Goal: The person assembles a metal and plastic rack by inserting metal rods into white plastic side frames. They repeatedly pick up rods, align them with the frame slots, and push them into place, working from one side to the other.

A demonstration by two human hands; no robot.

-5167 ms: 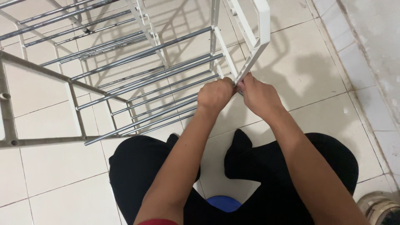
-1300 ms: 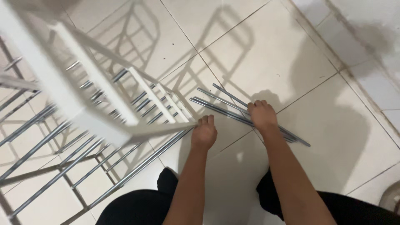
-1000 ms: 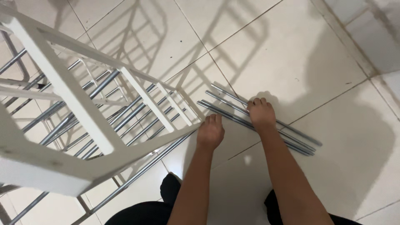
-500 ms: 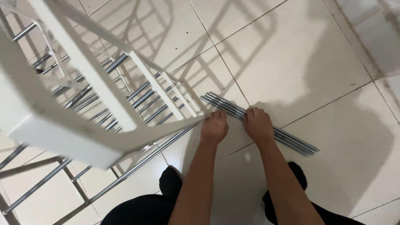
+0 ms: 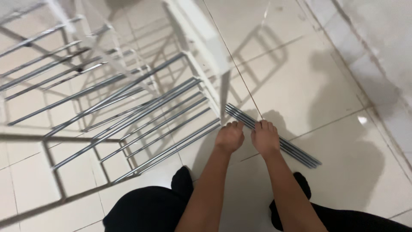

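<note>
Head view shows us both hands side by side on the tiled floor (image 5: 326, 81), left hand (image 5: 230, 136) and right hand (image 5: 265, 137) pressed palm-down on a bundle of metal rods (image 5: 296, 151). We see the white rack (image 5: 128, 107) just left of them.

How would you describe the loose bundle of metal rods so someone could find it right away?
Start from the big white rack lying on the tiled floor. Just right of its near corner, a bundle of rods lies flat on the tiles, under both hands: left hand, right hand. Unlike the rack's own bars, these rods are loose, packed side by side and slanting down to the right.
</note>
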